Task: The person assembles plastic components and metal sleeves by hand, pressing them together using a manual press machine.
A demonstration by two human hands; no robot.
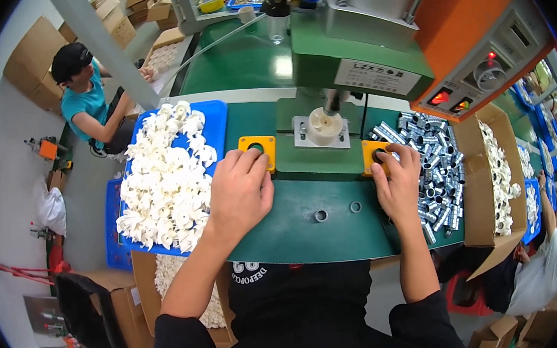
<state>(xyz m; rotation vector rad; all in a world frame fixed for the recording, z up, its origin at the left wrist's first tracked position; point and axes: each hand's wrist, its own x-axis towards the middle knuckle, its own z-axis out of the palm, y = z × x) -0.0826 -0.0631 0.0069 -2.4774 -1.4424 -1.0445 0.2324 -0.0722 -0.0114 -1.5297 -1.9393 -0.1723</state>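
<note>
My left hand rests on the left yellow button box, its fingers stretched over the dark round button and nothing held. At the right yellow button box my right hand lies with fingertips on the black button, thumb apart from the fingers. Between them stands a green press. A white plastic part sits on its metal base plate, directly under the press's rod, which reaches down to it. Two short metal sleeves, one a grey sleeve, the other a thin ring, stand on the green tabletop before me.
A blue tray heaped with white plastic parts is at left. Loose metal sleeves pile up at right, beside a cardboard box of white parts. An orange control box rises at far right. A co-worker sits at left.
</note>
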